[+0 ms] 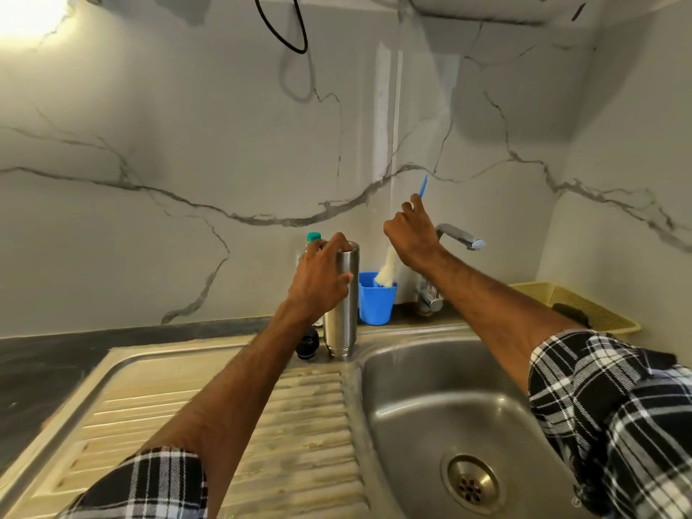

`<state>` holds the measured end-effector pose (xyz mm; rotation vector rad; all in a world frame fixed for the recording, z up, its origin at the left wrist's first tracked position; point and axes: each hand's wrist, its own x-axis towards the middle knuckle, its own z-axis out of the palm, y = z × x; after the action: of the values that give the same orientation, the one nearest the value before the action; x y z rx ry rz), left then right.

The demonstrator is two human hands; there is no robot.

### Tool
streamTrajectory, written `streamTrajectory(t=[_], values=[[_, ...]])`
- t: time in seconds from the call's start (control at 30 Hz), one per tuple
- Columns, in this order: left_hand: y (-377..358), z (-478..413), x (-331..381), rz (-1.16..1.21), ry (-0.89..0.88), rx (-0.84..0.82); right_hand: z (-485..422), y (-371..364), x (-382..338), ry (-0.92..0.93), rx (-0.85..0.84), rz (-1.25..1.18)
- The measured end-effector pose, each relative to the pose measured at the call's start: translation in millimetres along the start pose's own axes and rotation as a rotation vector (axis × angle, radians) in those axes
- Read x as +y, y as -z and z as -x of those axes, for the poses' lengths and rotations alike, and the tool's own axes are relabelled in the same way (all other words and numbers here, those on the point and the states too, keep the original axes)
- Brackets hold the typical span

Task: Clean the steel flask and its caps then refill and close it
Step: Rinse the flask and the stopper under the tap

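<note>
The steel flask [341, 312] stands upright on the sink's rim, at the back between the drainboard and the basin. My left hand [322, 279] grips it round its upper part, fingers over the top. A black cap [307, 343] lies just left of the flask's foot. My right hand [412, 234] holds a bottle brush [387, 269] by its blue handle, raised above a blue cup [376, 303]; the white bristle head hangs just over the cup's mouth.
The steel basin [449, 406] with its drain is at the lower right, the ribbed drainboard [224, 425] at the lower left. A chrome tap [458, 237] juts out behind my right hand. A green-capped bottle [313, 237] stands behind the flask. A yellow basket [584, 305] sits at the right.
</note>
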<state>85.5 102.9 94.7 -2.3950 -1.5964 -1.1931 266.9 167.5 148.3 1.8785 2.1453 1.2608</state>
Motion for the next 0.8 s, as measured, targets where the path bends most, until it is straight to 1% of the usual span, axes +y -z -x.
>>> streamTrajectory(t=[0.13, 0.2, 0.27, 0.33, 0.43, 0.5, 0.57, 0.63, 0.73, 0.8], values=[[-0.7, -2.5, 0.4, 0.006, 0.020, 0.003, 2.9, -1.6, 9.6, 0.050, 0.078, -0.025], [-3.1, -3.1, -1.2, 0.009, 0.022, 0.011, 7.0, -4.4, 14.2, 0.077, 0.139, -0.092], [-6.5, -5.4, -3.6, 0.017, 0.016, 0.030, 15.5, -7.1, 15.0, 0.083, 0.257, -0.260], [-8.2, -7.8, -4.6, 0.030, 0.019, 0.058, 34.0, -4.9, 8.9, 0.073, 0.325, -0.439], [-8.5, -7.9, 0.5, 0.044, 0.050, 0.096, 81.5, -4.5, -8.7, 0.061, 0.315, -0.673], [-8.0, -5.7, 4.5, 0.072, 0.069, 0.134, 116.7, -12.0, -23.1, 0.011, 0.257, -0.809], [-6.4, -3.1, 10.2, 0.069, 0.082, 0.123, 150.7, -19.4, -33.5, -0.092, 0.084, -0.971], [-4.1, -0.1, 16.4, 0.051, 0.080, 0.075, 179.0, -26.1, -39.8, -0.159, -0.109, -1.076], [0.5, 9.8, 27.5, 0.021, 0.047, 0.030, 209.9, -31.9, -43.4, -0.244, -0.278, -1.281], [5.7, 19.8, 37.8, 0.039, 0.035, 0.038, 225.9, -27.8, -42.7, -0.376, -0.403, -1.517]])
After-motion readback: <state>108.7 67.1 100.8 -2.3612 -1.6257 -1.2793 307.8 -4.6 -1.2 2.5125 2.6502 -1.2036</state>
